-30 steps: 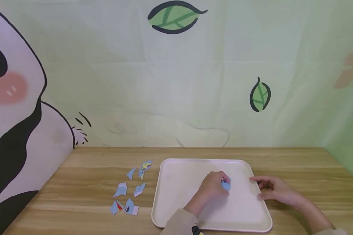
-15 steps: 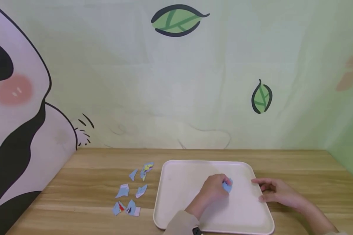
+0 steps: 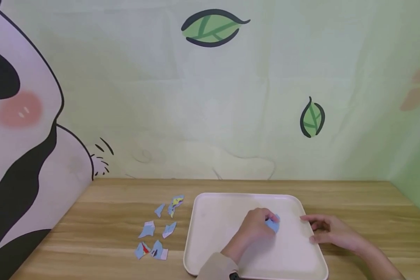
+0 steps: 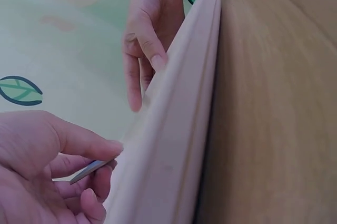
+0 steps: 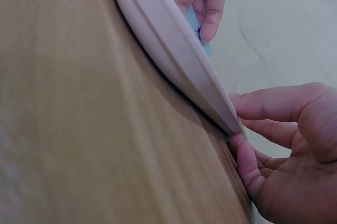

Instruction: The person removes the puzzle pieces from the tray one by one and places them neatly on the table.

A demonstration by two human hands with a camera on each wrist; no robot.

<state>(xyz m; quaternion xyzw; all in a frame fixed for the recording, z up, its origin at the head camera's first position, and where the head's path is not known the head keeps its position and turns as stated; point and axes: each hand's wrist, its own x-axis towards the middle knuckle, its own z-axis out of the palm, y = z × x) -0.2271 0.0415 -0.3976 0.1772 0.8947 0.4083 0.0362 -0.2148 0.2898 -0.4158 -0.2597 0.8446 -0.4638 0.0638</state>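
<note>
Over the white tray (image 3: pixel 227 241), my left hand (image 3: pixel 253 225) pinches a flat blue puzzle piece (image 3: pixel 273 223) between thumb and fingers. The left wrist view shows this puzzle piece (image 4: pixel 89 170) edge-on, tilted and thin. My right hand (image 3: pixel 330 231) is at the tray's right rim, thumb and index finger apart along it. In the right wrist view, the thumb and index finger of this hand (image 5: pixel 295 145) grip the rim of the tray (image 5: pixel 174 50). The left palm and part of the puzzle piece are hidden in the head view.
Left of the tray, several irregular blue puzzle pieces (image 3: pixel 147 229) lie on the wooden table (image 3: pixel 91 233), some with yellow or red print. A pale green cloth backdrop (image 3: pixel 143 97) with a panda and leaves rises behind the table.
The camera view has shifted slightly, so the whole scene sits a little lower and further right. In the left fingers, the blue piece has turned slightly; both hands otherwise keep their places.
</note>
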